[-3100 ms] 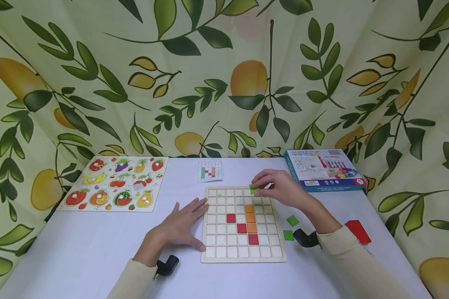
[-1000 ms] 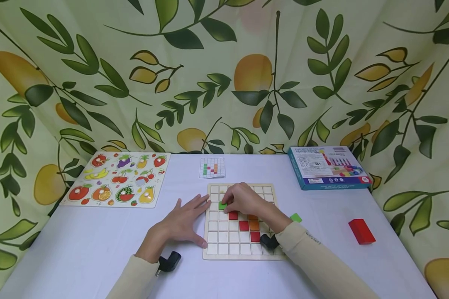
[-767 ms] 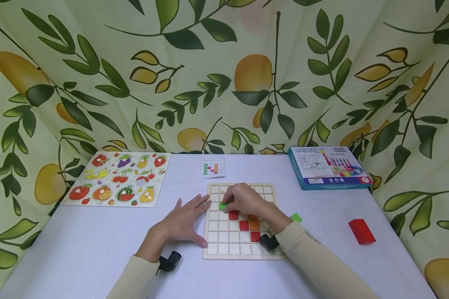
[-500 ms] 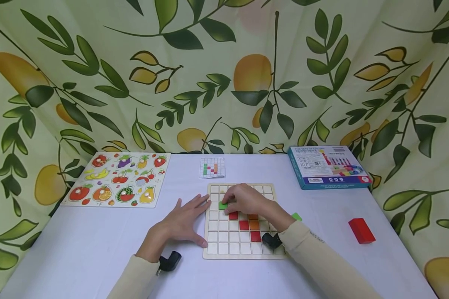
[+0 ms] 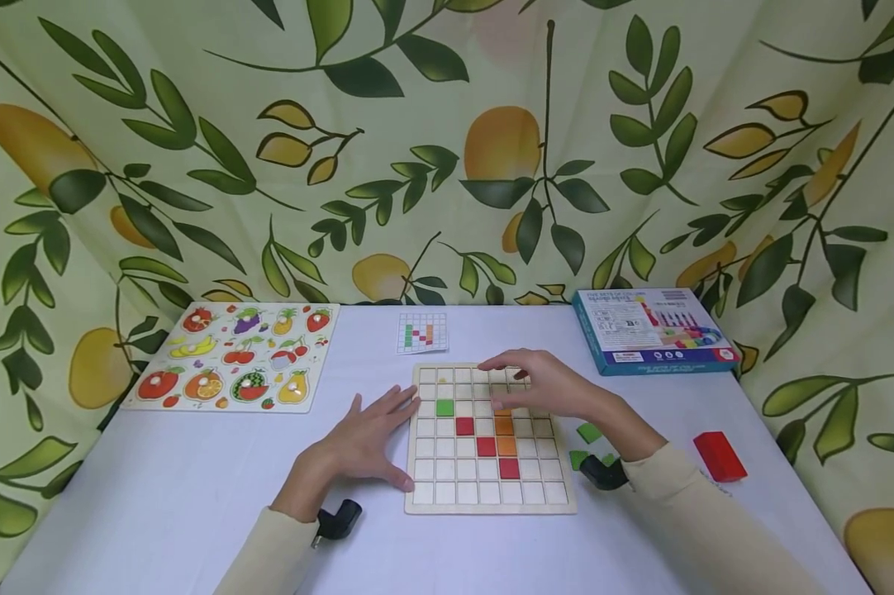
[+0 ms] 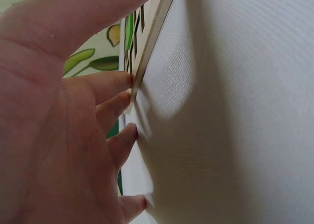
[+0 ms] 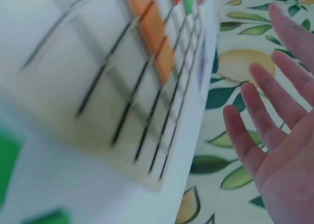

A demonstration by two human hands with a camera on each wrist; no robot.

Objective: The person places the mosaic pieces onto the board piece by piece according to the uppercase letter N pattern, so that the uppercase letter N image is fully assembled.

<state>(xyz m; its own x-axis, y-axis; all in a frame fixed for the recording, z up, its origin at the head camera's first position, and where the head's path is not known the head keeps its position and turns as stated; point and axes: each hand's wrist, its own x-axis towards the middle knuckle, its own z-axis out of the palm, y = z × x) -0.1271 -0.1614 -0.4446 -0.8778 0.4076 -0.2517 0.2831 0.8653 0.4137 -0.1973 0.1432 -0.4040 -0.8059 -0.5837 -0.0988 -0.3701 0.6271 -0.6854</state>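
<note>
A wooden grid board (image 5: 458, 494) lies in the middle of the white table. In its cells sit one green square tile (image 5: 444, 408), an orange column of tiles (image 5: 505, 425) and a red diagonal of tiles (image 5: 486, 447). My left hand (image 5: 361, 442) rests spread at the board's left edge, thumb and fingertips touching the rim, as the left wrist view also shows. My right hand (image 5: 544, 384) hovers over the board's upper right part with fingers extended and nothing held. Several loose green tiles (image 5: 589, 432) lie right of the board, partly hidden by the wrist camera.
A small pattern card (image 5: 421, 334) lies behind the board. The fruit puzzle (image 5: 224, 364) lies at the back left, a boxed set (image 5: 655, 332) at the back right. A red block (image 5: 720, 456) sits near the right edge. A leaf-print curtain (image 5: 417, 165) hangs behind the table.
My right hand has let go of the green tile, which now sits in a cell of the second column, and has moved right. My left hand stays at the board's edge.
</note>
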